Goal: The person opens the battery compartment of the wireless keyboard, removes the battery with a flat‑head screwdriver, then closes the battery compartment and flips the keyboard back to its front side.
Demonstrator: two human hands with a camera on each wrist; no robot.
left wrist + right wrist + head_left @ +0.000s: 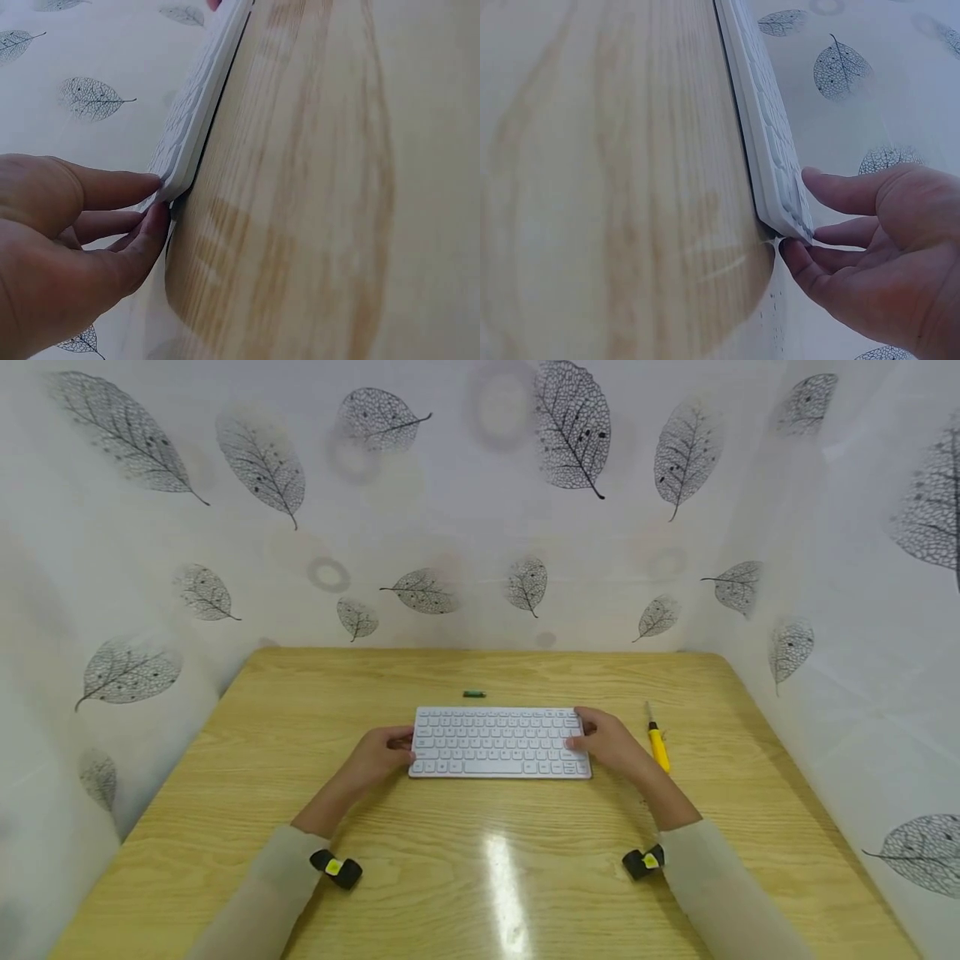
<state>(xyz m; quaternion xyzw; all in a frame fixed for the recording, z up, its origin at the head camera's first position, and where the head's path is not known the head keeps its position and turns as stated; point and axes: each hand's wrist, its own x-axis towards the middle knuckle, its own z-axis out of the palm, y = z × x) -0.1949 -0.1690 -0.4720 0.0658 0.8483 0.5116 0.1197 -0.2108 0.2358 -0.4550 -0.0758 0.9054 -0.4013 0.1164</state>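
A white keyboard (pixel 495 743) lies face up at the middle of the wooden table, its long side across my view. My left hand (pixel 378 752) grips its left end; in the left wrist view the thumb is at the top edge and fingertips (pixel 156 221) curl beneath the corner. At the other end, my right hand (pixel 611 745) holds the right side, thumb over the keys and an index finger at the far corner. From the right wrist, the keyboard's side (pixel 761 150) shows close over the wood, with fingers under its near corner.
A small green cylinder (pixel 474 694), like a battery, lies just beyond the keyboard. To the right of my right hand is a yellow-handled screwdriver (pixel 658 747), its shaft pointing away. White leaf-printed curtains (pixel 465 527) enclose the wooden table (pixel 420 843) at the back and sides.
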